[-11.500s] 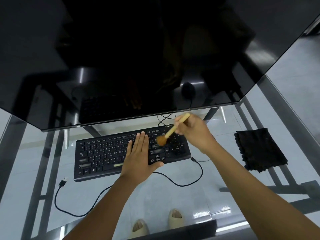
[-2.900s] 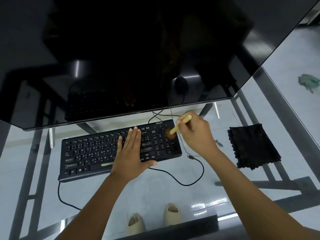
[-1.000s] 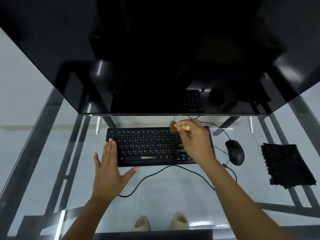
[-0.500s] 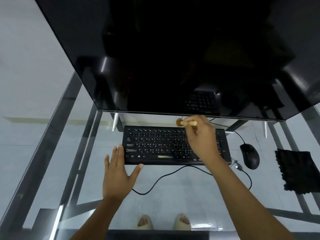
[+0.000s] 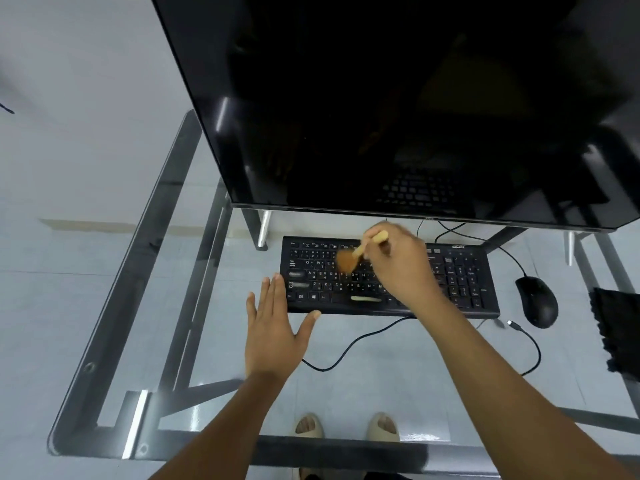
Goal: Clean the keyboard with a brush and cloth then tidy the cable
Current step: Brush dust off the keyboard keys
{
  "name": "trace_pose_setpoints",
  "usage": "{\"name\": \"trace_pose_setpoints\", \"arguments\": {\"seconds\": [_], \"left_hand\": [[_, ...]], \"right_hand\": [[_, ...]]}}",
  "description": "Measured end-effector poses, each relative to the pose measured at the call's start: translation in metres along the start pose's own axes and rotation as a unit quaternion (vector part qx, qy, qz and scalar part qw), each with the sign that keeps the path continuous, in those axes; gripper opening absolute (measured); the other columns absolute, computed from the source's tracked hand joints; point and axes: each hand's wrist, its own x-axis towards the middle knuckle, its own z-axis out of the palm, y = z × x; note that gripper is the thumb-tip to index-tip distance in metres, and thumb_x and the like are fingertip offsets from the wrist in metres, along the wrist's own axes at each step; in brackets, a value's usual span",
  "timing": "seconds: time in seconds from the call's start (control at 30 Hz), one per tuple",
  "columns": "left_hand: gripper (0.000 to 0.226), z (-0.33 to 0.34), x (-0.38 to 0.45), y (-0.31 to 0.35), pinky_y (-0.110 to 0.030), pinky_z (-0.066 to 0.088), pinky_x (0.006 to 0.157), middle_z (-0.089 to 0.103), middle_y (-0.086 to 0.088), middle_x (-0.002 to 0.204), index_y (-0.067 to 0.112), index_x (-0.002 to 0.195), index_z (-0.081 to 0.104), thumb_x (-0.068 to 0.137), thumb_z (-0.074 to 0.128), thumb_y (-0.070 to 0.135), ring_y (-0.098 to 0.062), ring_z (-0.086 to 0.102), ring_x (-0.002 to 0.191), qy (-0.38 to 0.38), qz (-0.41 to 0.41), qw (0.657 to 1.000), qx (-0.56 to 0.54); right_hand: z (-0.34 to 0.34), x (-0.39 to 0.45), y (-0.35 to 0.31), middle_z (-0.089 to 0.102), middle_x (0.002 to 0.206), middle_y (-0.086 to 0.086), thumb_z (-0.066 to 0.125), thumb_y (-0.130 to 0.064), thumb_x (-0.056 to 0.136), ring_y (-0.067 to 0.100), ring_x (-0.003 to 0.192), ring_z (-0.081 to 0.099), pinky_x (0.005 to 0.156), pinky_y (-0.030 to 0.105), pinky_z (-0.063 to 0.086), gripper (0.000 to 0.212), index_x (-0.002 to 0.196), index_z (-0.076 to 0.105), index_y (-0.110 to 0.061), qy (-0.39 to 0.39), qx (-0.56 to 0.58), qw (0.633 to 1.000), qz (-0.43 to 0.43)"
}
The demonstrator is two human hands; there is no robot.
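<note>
Right hand (image 5: 398, 261) pinches brush (image 5: 349, 258), bristles on keyboard (image 5: 460, 285) left-centre keys. Left hand (image 5: 273, 327) flat, fingers straight, holding nothing, at near-left corner. Advice: short light strokes row by row; brace keyboard.

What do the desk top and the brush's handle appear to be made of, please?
Desk top: clear glass, glossy; the floor and the person's feet show through it. Brush: its handle looks like pale wood or bamboo, matte tan, though light plastic is possible.

Bare glass surface (image 5: 398, 375) lies open near and left of the keyboard (image 5: 460, 282), crossed only by its cable (image 5: 349, 348), while the monitor (image 5: 398, 105) overhangs the far side and the mouse (image 5: 536, 301) and cloth (image 5: 620, 334) crowd the right.
</note>
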Motion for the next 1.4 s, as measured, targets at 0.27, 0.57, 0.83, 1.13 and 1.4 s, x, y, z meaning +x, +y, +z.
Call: {"name": "trace_pose_setpoints", "arguments": {"seconds": [0.27, 0.57, 0.83, 1.13, 1.4], "left_hand": [[0.091, -0.001, -0.001, 0.000, -0.036, -0.006, 0.120, 0.014, -0.002, 0.160, 0.010, 0.152, 0.010, 0.089, 0.038, 0.070, -0.004, -0.015, 0.144, -0.012, -0.002, 1.000, 0.004], [0.088, 0.000, -0.001, 0.001, -0.034, -0.009, 0.119, 0.014, -0.003, 0.160, 0.009, 0.152, 0.010, 0.091, 0.037, 0.068, -0.007, -0.012, 0.146, -0.016, 0.002, 1.000, 0.013], [0.083, 0.003, 0.000, -0.001, -0.031, -0.012, 0.118, 0.019, -0.005, 0.159, 0.008, 0.152, 0.011, 0.094, 0.031, 0.065, -0.014, -0.002, 0.148, -0.009, 0.009, 1.000, 0.022], [0.082, 0.004, 0.000, -0.001, -0.031, -0.012, 0.118, 0.019, -0.005, 0.159, 0.009, 0.152, 0.011, 0.095, 0.032, 0.064, -0.014, -0.003, 0.148, -0.007, 0.007, 1.000, 0.020], [0.081, 0.004, 0.000, 0.000, -0.031, -0.012, 0.118, 0.020, -0.005, 0.159, 0.009, 0.151, 0.012, 0.095, 0.032, 0.063, -0.014, -0.002, 0.148, -0.005, 0.007, 1.000, 0.022]], "right_hand": [[0.013, -0.014, -0.008, 0.064, 0.081, -0.002, 0.058, -0.018, 0.092, 0.006, 0.063, 0.062, 0.058, 0.019, 0.049, 0.008, 0.087, 0.063, -0.016, -0.032, -0.021, 0.999, -0.039], [0.022, -0.015, -0.027, 0.065, 0.070, -0.009, 0.058, -0.013, 0.091, -0.002, 0.054, 0.061, 0.050, 0.016, 0.048, 0.009, 0.085, 0.065, -0.016, -0.091, 0.059, 0.994, 0.006], [0.020, 0.011, -0.017, 0.065, 0.080, -0.002, 0.056, -0.018, 0.094, 0.003, 0.061, 0.058, 0.053, 0.015, 0.042, 0.008, 0.089, 0.061, -0.014, -0.026, -0.004, 1.000, -0.006], [0.031, 0.022, -0.027, 0.061, 0.086, -0.003, 0.056, -0.012, 0.093, 0.007, 0.065, 0.060, 0.057, 0.016, 0.046, 0.009, 0.087, 0.061, -0.016, 0.000, 0.014, 1.000, -0.028], [0.048, 0.027, -0.042, 0.062, 0.091, -0.002, 0.056, -0.015, 0.093, 0.011, 0.072, 0.061, 0.057, 0.016, 0.045, 0.007, 0.090, 0.062, -0.019, -0.019, 0.013, 0.999, -0.048]]}}
